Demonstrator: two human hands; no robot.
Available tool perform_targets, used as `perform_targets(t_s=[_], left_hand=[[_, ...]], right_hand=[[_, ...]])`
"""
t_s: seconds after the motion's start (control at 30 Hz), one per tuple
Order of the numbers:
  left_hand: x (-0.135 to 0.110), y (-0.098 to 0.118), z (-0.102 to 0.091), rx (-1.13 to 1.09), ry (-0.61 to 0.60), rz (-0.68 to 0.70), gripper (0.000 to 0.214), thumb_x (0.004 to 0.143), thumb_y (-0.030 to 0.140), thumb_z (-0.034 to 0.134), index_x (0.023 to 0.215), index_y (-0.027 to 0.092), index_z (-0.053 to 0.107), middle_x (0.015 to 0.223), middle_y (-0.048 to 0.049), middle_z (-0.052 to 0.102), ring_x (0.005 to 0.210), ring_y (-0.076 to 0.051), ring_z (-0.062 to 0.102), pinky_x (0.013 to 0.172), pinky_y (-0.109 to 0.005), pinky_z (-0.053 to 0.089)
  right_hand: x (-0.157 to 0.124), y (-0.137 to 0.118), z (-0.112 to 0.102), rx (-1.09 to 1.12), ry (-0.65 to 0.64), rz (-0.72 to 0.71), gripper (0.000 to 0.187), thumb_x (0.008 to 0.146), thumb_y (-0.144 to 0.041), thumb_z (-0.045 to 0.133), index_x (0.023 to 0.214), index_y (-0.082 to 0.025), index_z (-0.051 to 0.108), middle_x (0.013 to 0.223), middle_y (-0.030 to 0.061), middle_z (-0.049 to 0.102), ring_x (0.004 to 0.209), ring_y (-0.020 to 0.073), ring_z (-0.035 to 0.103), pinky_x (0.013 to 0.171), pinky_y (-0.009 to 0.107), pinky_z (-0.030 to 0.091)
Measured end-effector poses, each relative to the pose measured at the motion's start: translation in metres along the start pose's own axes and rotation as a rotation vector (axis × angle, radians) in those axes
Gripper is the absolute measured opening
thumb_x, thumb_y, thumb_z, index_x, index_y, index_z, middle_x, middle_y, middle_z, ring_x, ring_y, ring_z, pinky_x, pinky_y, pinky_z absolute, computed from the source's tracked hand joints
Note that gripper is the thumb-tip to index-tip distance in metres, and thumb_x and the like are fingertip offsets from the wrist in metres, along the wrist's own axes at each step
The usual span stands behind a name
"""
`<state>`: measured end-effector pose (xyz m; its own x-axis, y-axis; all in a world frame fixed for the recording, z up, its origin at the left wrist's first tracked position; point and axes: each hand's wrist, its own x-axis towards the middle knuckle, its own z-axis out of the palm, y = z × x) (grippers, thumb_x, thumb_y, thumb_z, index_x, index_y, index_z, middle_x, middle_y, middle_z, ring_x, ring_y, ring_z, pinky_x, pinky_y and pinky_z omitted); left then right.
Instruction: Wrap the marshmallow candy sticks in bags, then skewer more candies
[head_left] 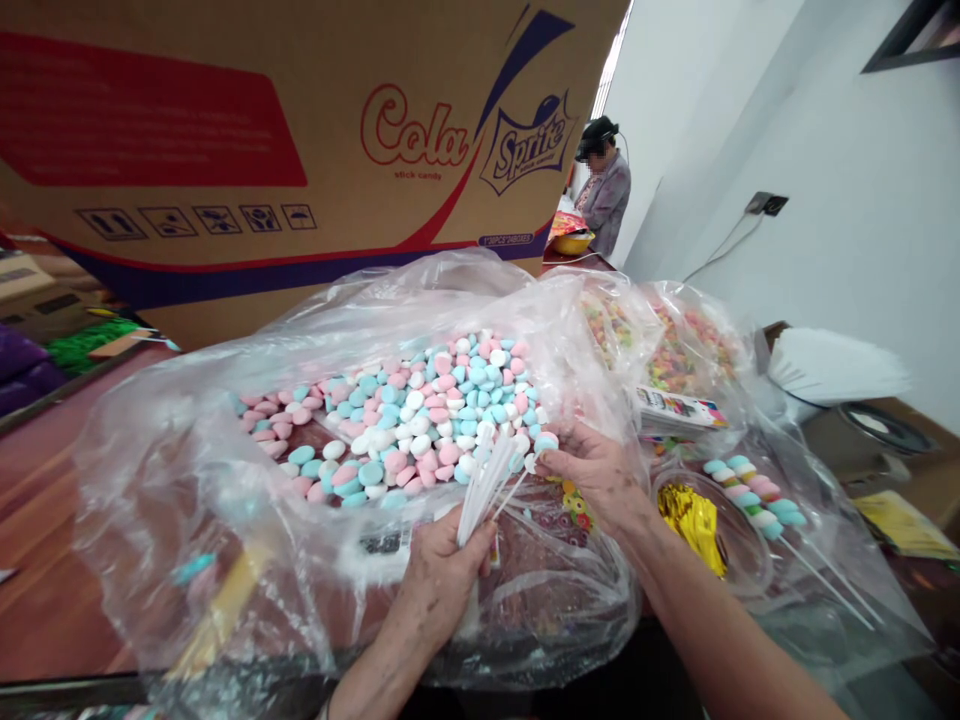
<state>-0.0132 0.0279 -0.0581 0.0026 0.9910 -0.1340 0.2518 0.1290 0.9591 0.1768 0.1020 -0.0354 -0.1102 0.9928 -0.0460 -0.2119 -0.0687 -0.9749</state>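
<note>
My left hand is closed around a bundle of thin white sticks, which fan upward. One stick stands apart from the bundle and leans right. My right hand pinches a small pastel candy at the tip of that stick; whether the stick has entered it I cannot tell. Behind both hands, a pile of pink, blue and white candies lies on a clear plastic bag. Candy skewers with white sticks lie to the right of my right forearm.
A large cardboard box stands behind the candies. At right are a round clear container with gold foil ties, a stack of printed cards and bags of colourful candy. Another person works farther back.
</note>
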Motion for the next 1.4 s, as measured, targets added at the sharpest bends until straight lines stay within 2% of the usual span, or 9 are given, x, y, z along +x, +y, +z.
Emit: perform_targets(t_s=[0.17, 0.27, 0.4, 0.6, 1.03, 1.23, 1.4], left_hand=[[0.000, 0.000, -0.001, 0.008, 0.003, 0.016, 0.030, 0.082, 0.036, 0.054, 0.057, 0.019, 0.054, 0.049, 0.0040, 0.051, 0.054, -0.015, 0.047, 0.058, -0.026, 0.034], [0.001, -0.001, 0.000, 0.018, 0.006, 0.015, 0.031, 0.083, 0.035, 0.054, 0.057, 0.019, 0.054, 0.049, 0.0038, 0.051, 0.054, -0.015, 0.047, 0.058, -0.026, 0.034], [0.000, -0.001, 0.000, 0.008, 0.009, 0.005, 0.028, 0.082, 0.035, 0.055, 0.059, 0.019, 0.057, 0.049, 0.0040, 0.052, 0.052, -0.015, 0.047, 0.056, -0.025, 0.034], [-0.001, 0.001, 0.001, 0.003, 0.010, 0.020, 0.025, 0.081, 0.033, 0.056, 0.061, 0.019, 0.060, 0.049, 0.0040, 0.053, 0.052, -0.015, 0.048, 0.056, -0.025, 0.035], [0.000, -0.004, 0.000, 0.040, 0.038, 0.011, 0.025, 0.083, 0.034, 0.056, 0.066, 0.018, 0.063, 0.049, 0.0040, 0.052, 0.053, -0.015, 0.047, 0.056, -0.025, 0.035], [-0.001, -0.001, 0.000, 0.041, 0.038, 0.015, 0.026, 0.082, 0.035, 0.056, 0.064, 0.018, 0.062, 0.048, 0.0042, 0.051, 0.051, -0.014, 0.046, 0.054, -0.025, 0.033], [-0.001, 0.002, 0.000, 0.052, 0.038, 0.005, 0.029, 0.082, 0.034, 0.057, 0.057, 0.019, 0.057, 0.048, 0.0037, 0.051, 0.051, -0.015, 0.046, 0.054, -0.025, 0.033]], right_hand=[[-0.007, -0.006, 0.002, -0.009, -0.020, 0.002, 0.034, 0.060, -0.028, 0.084, 0.090, -0.019, 0.071, 0.081, -0.0003, 0.070, 0.073, 0.0134, 0.062, 0.069, 0.024, 0.052], [-0.012, -0.008, 0.002, -0.009, -0.022, 0.007, 0.031, 0.066, -0.034, 0.080, 0.091, -0.018, 0.072, 0.086, 0.0018, 0.071, 0.076, 0.0151, 0.064, 0.072, 0.028, 0.054], [-0.011, -0.004, 0.004, 0.020, 0.038, -0.005, 0.028, 0.070, -0.038, 0.077, 0.088, -0.019, 0.071, 0.086, 0.0015, 0.070, 0.077, 0.0161, 0.064, 0.072, 0.031, 0.057], [-0.004, 0.003, 0.008, 0.029, 0.131, -0.055, 0.023, 0.068, -0.035, 0.077, 0.084, -0.020, 0.069, 0.077, -0.0001, 0.068, 0.070, 0.0142, 0.062, 0.063, 0.026, 0.053], [-0.004, 0.006, 0.010, -0.010, 0.143, -0.123, 0.028, 0.070, -0.037, 0.075, 0.092, -0.021, 0.068, 0.086, 0.0015, 0.070, 0.077, 0.0159, 0.063, 0.071, 0.030, 0.054], [-0.004, 0.008, 0.008, -0.116, 0.117, -0.168, 0.026, 0.074, -0.037, 0.072, 0.095, -0.020, 0.070, 0.085, 0.0013, 0.071, 0.077, 0.0170, 0.064, 0.072, 0.030, 0.053], [-0.004, 0.014, 0.000, -0.275, 0.108, -0.235, 0.025, 0.077, -0.030, 0.069, 0.100, -0.024, 0.072, 0.099, 0.0011, 0.072, 0.089, 0.0195, 0.065, 0.085, 0.033, 0.050]])
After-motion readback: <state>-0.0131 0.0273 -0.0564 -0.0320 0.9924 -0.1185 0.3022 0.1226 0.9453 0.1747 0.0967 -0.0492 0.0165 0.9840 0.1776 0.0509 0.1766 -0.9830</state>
